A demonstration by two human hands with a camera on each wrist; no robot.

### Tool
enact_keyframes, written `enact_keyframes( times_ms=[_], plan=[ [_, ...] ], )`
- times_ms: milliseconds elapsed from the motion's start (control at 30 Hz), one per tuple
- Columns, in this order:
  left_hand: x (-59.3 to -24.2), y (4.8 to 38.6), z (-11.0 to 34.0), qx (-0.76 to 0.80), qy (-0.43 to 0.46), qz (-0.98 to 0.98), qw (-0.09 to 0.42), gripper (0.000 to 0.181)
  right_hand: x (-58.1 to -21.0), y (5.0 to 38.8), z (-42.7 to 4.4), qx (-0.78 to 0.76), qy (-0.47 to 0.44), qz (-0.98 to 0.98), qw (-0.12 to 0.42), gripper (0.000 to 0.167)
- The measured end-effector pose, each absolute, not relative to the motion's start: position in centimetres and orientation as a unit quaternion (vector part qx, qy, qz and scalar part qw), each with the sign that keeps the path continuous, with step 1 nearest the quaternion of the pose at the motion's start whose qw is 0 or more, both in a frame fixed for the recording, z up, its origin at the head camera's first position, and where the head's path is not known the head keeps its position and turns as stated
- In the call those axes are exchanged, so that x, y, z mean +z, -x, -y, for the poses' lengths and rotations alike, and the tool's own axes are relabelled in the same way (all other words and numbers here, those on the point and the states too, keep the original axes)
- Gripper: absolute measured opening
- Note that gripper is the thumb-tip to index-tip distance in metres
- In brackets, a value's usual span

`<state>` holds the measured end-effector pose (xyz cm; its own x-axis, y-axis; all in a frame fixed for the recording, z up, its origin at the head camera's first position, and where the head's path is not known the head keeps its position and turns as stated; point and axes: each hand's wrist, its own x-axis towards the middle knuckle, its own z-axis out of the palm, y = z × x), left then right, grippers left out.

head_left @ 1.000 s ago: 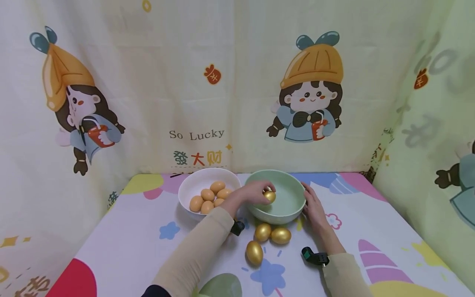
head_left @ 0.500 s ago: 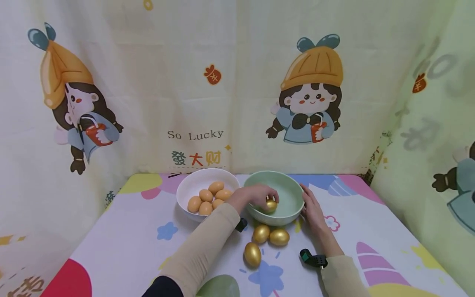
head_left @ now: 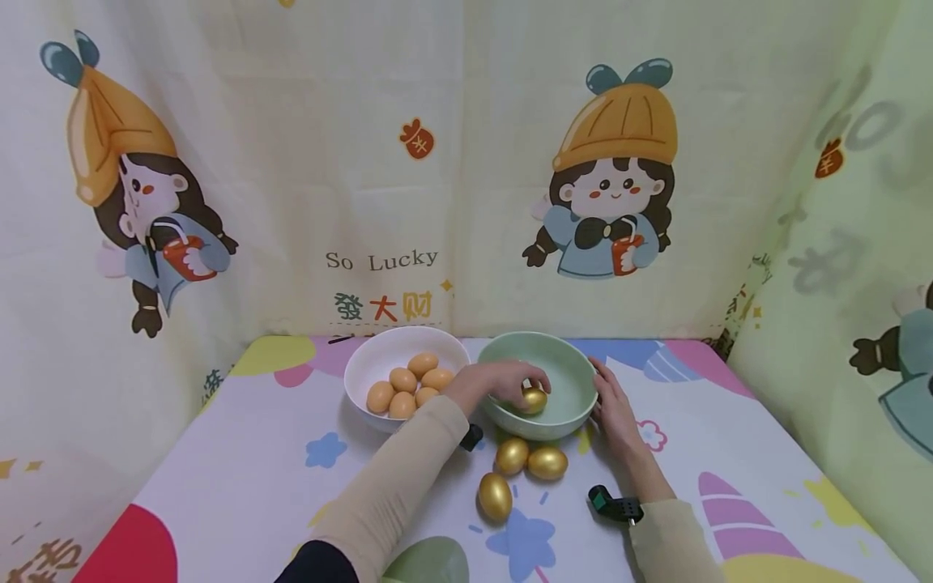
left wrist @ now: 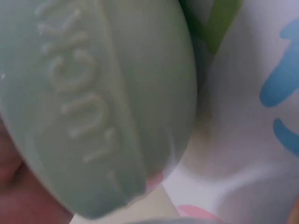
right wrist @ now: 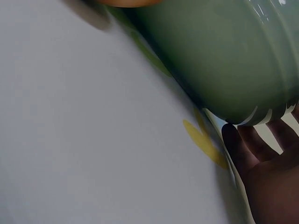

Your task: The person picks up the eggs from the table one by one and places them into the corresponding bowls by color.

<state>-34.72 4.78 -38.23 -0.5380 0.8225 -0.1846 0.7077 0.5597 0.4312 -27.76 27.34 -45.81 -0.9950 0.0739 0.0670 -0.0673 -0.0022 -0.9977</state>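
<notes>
Head: gripping gold egg (head_left: pixel 535 401) with curled left hand (head_left: pixel 506 381), inside green bowl (head_left: pixel 573 385) toward six o'clock; probably hard, slippery, best pinched mid-body. Left wrist: cannot tell grip. Right wrist: touching bowl with right hand (right wrist: pixel 271 179), fingers extended, at four o'clock.

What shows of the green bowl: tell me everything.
The green bowl is round, pale and glossy, perhaps ceramic or plastic, with raised letters and a ridge outside. It stands upright on the table, right of the white bowl. The right hand touches its outer side; the left hand holds a golden egg inside its rim. Whether the egg touches it is unclear.
</notes>
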Motion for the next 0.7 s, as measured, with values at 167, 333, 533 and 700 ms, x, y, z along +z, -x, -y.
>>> enact_keyframes(
  times_ms=[167, 333, 533, 700],
  plan=[
    [-37.0, 34.5, -3.5, 0.208, -0.445, -0.854, 0.173, 0.045, -45.5, 27.8, -27.3, 0.705, 0.009, 0.708, 0.050, 0.056],
    [-35.6, 33.7, -1.3, 0.242, -0.462, -0.841, 0.143, 0.047, -45.8, 27.6, -27.1, 0.705, 0.009, 0.708, 0.047, 0.056],
    [-34.0, 31.3, 1.3, 0.280, -0.467, -0.831, 0.117, 0.049, -45.9, 27.6, -27.2, 0.701, 0.007, 0.711, 0.049, 0.057],
    [-33.7, 29.4, 3.1, 0.307, -0.469, -0.823, 0.098, 0.049, -45.7, 27.7, -27.2, 0.705, 0.007, 0.708, 0.053, 0.057]
  ],
)
